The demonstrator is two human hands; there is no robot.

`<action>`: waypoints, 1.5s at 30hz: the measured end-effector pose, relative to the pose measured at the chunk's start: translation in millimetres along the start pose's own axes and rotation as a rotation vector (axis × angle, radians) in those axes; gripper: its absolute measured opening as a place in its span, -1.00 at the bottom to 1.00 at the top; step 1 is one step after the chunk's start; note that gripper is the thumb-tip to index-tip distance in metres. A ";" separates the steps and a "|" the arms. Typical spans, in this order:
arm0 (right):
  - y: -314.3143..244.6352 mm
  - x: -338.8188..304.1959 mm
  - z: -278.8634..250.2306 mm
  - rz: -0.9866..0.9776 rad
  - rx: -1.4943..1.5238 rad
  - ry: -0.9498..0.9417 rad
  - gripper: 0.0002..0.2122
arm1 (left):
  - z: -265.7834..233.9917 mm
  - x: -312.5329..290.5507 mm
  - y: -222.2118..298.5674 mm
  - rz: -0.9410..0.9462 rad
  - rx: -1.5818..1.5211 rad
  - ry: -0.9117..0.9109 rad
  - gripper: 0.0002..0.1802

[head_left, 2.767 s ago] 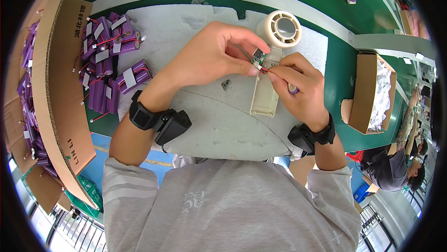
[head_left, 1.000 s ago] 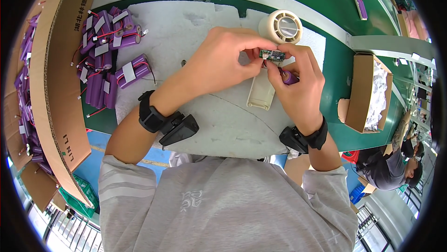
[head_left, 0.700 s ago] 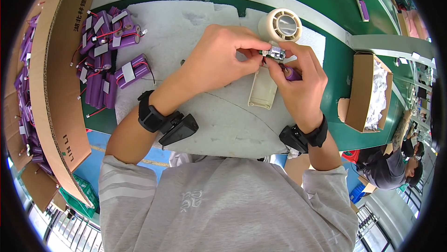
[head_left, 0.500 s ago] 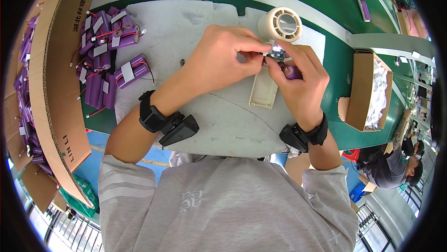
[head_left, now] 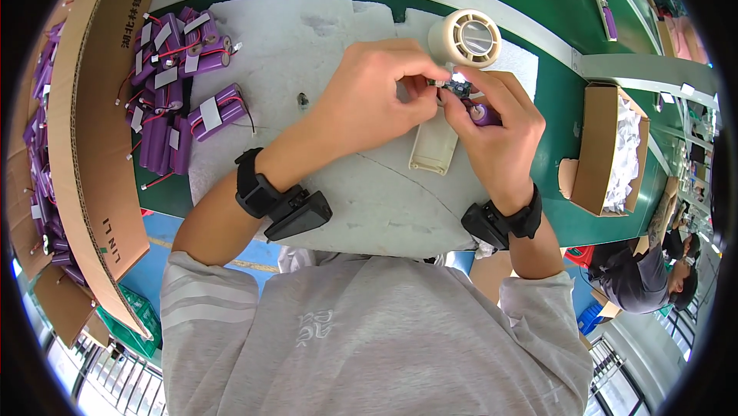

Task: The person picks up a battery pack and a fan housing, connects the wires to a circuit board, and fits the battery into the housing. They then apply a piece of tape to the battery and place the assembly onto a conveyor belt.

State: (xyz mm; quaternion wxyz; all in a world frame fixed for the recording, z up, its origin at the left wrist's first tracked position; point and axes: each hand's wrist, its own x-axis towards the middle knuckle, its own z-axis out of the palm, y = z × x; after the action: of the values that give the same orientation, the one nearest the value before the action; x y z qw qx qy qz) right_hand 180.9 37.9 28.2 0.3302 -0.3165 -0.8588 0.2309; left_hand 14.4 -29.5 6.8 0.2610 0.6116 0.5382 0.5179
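Observation:
My left hand [head_left: 384, 86] is closed in a pinch at a small white connector [head_left: 440, 82], mostly covered by the fingertips. It meets the edge of a small dark circuit board [head_left: 459, 87], held between the thumb and forefinger of my right hand [head_left: 503, 120]. A purple battery pack [head_left: 482, 115] pokes out of the right hand's curled fingers; the rest of it is hidden. Just behind the hands lies the round, vented head of a cream handheld fan [head_left: 470, 38]. Its open, trough-like handle [head_left: 433, 147] extends toward me beneath the hands.
Purple battery packs with red leads [head_left: 165, 86] are heaped on the left of the pale work mat [head_left: 330, 201]. A large cardboard box [head_left: 100, 132] stands beyond them. At right is a carton of white pieces [head_left: 624, 155]; another fan [head_left: 602, 1] lies far right. A person [head_left: 642, 274] sits at right.
The left hand has shifted slightly to the right, and its fingers still pinch at the board's edge. The right hand keeps its hold, with the board tilted a little differently.

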 end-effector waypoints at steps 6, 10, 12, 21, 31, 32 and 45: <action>0.0 1.9 -2.0 0.025 0.031 -0.021 -0.74 | 10.9 -2.7 9.4 -0.090 0.024 0.016 -0.62; -4.2 0.2 -4.6 0.053 0.020 -0.025 -0.78 | 14.4 -5.5 9.0 -0.094 0.058 0.001 -0.58; -4.1 -0.4 -5.1 0.078 -0.002 -0.051 -0.82 | 15.0 -6.0 8.1 -0.092 0.069 -0.014 -0.57; -3.0 -1.1 -8.1 0.066 -0.010 -0.099 -0.85 | 3.4 -2.3 12.6 -0.181 -0.044 -0.132 -0.56; -2.6 -1.6 -12.3 -0.015 -0.038 -0.117 -0.85 | -4.8 1.2 7.2 -0.283 -0.184 -0.252 -0.59; -2.7 -1.9 -11.7 -0.028 -0.051 -0.105 -0.85 | -4.6 1.3 6.9 -0.283 -0.184 -0.253 -0.59; -10.8 -5.7 -10.6 -0.023 -0.155 -0.094 -0.83 | 0.4 1.1 9.3 -0.324 -0.154 -0.193 -0.64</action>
State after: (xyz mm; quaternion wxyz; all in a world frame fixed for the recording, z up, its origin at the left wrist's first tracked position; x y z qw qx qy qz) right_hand 187.5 28.4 39.5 0.2667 -0.3200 -0.8922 0.1742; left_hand 18.2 -31.1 15.2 0.4372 0.5420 0.5607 0.4479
